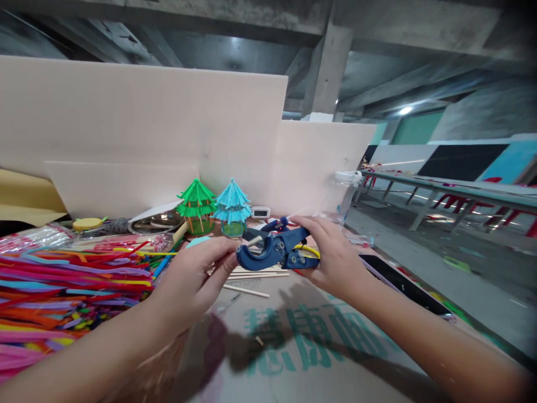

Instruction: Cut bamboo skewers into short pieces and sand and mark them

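Head cam: right hand (335, 254) clenched on blue cutter (274, 250), held above table (335, 380). Left hand (197, 280) pinches thin wooden stick (253, 241) w/ fingertips, stick end set in cutter's jaw. Pipe cleaners (62, 280) piled at left

The right hand (331, 254) is covering the handles of the blue cutter (274, 249), and its yellow part is showing only behind that hand. Left of the cutter, the pipe-cleaner heap (62, 291) is running off the frame's left edge. The small white device (260, 212) behind the cutter is appearing too small to read.
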Tool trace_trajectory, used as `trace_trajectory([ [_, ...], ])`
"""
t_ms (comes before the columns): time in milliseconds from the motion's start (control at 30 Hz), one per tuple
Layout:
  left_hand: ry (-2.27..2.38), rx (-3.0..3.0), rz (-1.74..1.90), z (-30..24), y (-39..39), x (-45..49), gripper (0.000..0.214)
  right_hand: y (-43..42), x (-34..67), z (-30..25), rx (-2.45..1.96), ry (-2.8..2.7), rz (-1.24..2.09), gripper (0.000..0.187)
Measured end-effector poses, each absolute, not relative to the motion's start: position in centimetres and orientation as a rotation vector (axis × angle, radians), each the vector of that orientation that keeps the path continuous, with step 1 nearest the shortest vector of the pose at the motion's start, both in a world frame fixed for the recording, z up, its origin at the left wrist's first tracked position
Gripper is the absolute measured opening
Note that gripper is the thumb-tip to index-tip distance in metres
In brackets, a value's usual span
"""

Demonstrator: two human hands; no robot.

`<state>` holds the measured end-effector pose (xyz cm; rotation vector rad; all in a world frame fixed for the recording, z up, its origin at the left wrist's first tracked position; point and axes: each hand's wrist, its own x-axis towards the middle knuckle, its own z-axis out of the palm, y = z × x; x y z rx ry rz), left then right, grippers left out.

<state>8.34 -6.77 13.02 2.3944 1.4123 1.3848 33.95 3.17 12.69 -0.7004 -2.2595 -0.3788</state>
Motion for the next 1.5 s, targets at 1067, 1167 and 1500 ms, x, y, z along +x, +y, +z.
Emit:
trace_trajectory([
  [1067,1.273,2.457,1.164,11.3,-6.8,9.1,0.022,3.7,34.8,12.2,-0.562,-2.288,-0.463,0.021],
  [1167,1.244,2.473,1.188,11.4,-6.7,9.2,0.022,3.7,34.8,12.1,-0.578,-2.286,-0.455,0.019],
  [1500,1.235,2.532,1.278,11.7,-6.7,9.4,0.024,3.8,34.8,12.1,-0.608,-2.301,-0.483,0.012],
])
